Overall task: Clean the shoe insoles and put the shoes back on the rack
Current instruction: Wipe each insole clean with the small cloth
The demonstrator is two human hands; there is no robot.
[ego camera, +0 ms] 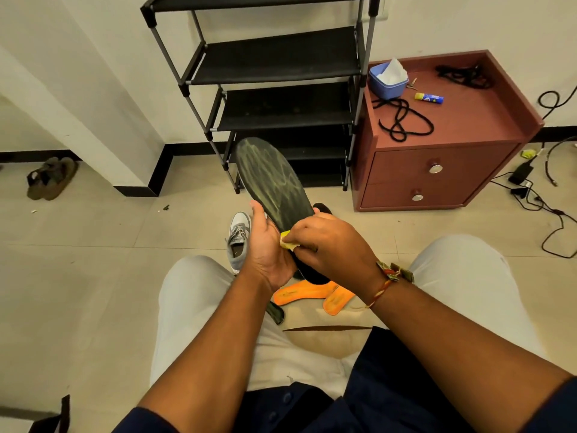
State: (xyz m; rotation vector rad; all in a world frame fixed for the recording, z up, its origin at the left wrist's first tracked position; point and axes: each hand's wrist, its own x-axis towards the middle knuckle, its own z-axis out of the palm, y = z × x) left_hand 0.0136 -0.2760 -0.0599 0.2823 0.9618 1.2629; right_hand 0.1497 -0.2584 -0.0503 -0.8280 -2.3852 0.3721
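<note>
Gripping insole (271, 179) in left hand (268, 248), pinching likely cloth (286, 240) in right hand (331, 245); risking slip if scrubbed hard.

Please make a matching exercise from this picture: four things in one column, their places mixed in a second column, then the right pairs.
1 black insole
2 orange insoles
3 blue tub
4 sandals

a on the red cabinet
b on the floor between the legs
c in the left hand
d on the floor, far left

Pairs: 1-c, 2-b, 3-a, 4-d
</note>
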